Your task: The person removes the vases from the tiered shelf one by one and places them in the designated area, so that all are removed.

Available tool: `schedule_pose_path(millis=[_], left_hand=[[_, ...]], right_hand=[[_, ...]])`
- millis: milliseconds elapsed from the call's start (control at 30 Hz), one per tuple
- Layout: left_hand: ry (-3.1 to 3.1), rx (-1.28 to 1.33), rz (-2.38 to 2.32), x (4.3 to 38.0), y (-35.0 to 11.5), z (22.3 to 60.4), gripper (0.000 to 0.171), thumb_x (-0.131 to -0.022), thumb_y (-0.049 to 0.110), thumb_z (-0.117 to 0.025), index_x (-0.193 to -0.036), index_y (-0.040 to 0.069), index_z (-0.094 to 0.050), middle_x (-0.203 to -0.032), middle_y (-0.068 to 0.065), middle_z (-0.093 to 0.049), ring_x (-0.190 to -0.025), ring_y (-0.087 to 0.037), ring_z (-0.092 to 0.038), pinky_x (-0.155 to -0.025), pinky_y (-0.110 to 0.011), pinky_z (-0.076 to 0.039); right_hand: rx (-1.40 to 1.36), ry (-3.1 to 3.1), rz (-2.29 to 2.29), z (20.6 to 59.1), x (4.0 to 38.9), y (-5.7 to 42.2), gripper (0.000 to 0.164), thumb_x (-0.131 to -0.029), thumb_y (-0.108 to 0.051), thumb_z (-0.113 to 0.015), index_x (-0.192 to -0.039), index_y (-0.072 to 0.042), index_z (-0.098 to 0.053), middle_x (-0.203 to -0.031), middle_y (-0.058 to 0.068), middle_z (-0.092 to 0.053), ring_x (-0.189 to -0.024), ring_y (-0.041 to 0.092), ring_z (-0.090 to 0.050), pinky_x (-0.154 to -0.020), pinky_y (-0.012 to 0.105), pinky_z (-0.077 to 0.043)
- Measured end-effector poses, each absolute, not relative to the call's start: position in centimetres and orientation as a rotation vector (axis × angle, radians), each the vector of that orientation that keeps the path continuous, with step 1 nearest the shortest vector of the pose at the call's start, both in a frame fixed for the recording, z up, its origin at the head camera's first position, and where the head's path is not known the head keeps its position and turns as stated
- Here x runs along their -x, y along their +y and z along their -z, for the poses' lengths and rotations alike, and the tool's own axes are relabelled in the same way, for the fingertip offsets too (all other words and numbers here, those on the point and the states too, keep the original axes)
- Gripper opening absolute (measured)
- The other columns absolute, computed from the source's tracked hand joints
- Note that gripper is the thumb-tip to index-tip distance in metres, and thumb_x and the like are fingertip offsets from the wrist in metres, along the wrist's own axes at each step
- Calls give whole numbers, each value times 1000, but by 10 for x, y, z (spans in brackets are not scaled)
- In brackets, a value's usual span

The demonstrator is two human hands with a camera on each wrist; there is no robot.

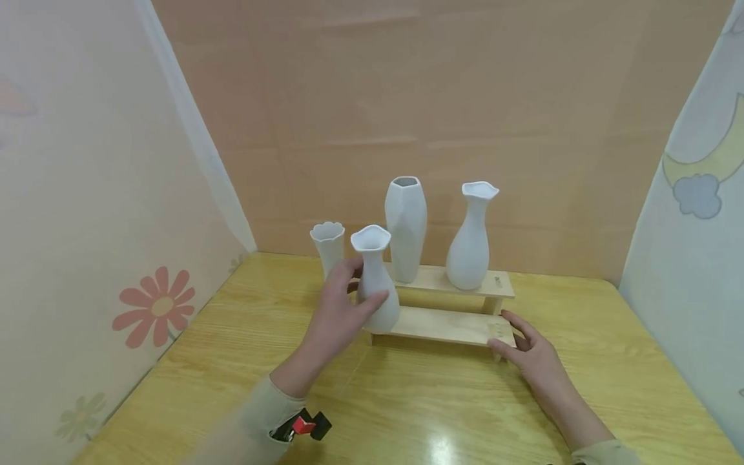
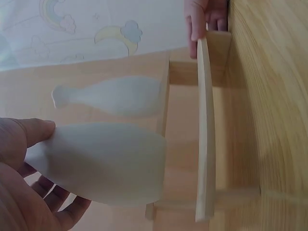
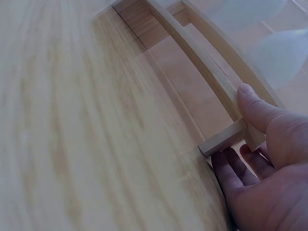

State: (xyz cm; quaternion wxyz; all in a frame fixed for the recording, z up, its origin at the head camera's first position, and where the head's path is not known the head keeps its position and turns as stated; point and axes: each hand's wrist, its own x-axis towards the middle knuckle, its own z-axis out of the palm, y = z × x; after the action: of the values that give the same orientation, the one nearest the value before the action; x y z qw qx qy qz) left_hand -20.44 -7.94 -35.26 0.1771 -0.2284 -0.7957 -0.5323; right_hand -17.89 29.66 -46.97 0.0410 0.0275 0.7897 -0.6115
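Note:
My left hand (image 1: 340, 303) grips a white vase (image 1: 378, 294) with a wavy rim and narrow neck, fingers and thumb around its body. It stands nearly upright over the left end of the lower tier of a two-tier wooden shelf (image 1: 444, 325). A gap shows between the vase's base and the lower board (image 2: 206, 144) in the left wrist view. With thumb on top and fingers at the end, my right hand (image 1: 537, 358) holds the lower tier's right end. On the upper tier stand a tall faceted white vase (image 1: 405, 226) and another wavy-rimmed vase (image 1: 469, 252).
A white vase with a scalloped rim (image 1: 328, 242) is at the back left, its lower part hidden by my left hand. The shelf stands on a wood-grain table (image 1: 418, 394). Behind is a brown backdrop (image 1: 442, 97), with patterned panels at both sides.

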Motion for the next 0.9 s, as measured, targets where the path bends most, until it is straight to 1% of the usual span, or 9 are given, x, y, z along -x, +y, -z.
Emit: schedule_pose_path(millis=[200,500,567,633,700,733,767,867,900], left_hand=[[-2277,540,1454,207,-114,357,61,-98,7,-86,-150,3,-55,-142,-13,-60,-130,-34,-62,-107,-56,-56],[-2324,378,1377,219,-159,369,64,-99,12,-86,-152,0,-54,-139,-16,-58,-129,-35,-59,-108,-56,-55],[-2324,345,1365,224,-168,372,64,-99,10,-86,-153,-2,-53,-138,-19,-57,-129,-37,-58,-108,-57,-54],[-2327,307,1364,230,-176,376,64,-99,10,-85,-153,-4,-52,-137,-20,-55,-130,-38,-57,-108,-58,-54],[-2328,266,1382,235,-182,379,63,-100,9,-83,-153,-5,-51,-138,-21,-54,-132,-40,-56,-109,-58,-52],[-2328,247,1396,238,-186,381,62,-101,8,-83,-153,-5,-51,-139,-22,-54,-132,-40,-56,-110,-58,-52],[-2330,228,1408,241,-188,382,62,-101,8,-82,-153,-6,-51,-139,-22,-53,-133,-40,-55,-110,-58,-52],[-2324,183,1444,249,-195,385,61,-102,7,-80,-153,-7,-50,-141,-23,-53,-134,-41,-55,-111,-59,-50],[-2320,171,1449,251,-197,386,61,-102,6,-80,-153,-7,-50,-141,-24,-54,-133,-42,-55,-110,-59,-51]], right_hand=[[-87,2438,1851,468,180,296,96,-104,-36,-81,-178,-23,-21,-183,16,3,-163,57,-11,-125,75,-23],[-93,2448,1849,468,180,290,95,-103,-38,-81,-178,-21,-24,-183,17,-9,-163,52,-18,-125,67,-29],[-91,2454,1841,467,180,288,95,-103,-39,-81,-178,-21,-25,-182,17,-12,-163,50,-21,-124,59,-36],[-88,2454,1839,467,180,287,94,-104,-39,-81,-177,-21,-26,-182,17,-14,-163,49,-23,-118,42,-46],[-84,2449,1843,468,179,286,94,-104,-39,-81,-177,-21,-26,-181,18,-18,-162,48,-26,-108,27,-50],[-82,2450,1841,468,179,285,94,-104,-39,-81,-177,-21,-26,-181,18,-19,-162,48,-27,-105,24,-49],[-82,2450,1841,468,179,285,93,-104,-39,-81,-177,-21,-26,-181,18,-19,-162,48,-27,-105,24,-49],[-82,2450,1840,468,179,284,93,-104,-39,-81,-177,-21,-26,-181,18,-17,-162,48,-25,-114,36,-47],[-82,2456,1834,469,179,284,93,-104,-39,-81,-177,-21,-26,-181,17,-16,-163,49,-24,-114,37,-47]])
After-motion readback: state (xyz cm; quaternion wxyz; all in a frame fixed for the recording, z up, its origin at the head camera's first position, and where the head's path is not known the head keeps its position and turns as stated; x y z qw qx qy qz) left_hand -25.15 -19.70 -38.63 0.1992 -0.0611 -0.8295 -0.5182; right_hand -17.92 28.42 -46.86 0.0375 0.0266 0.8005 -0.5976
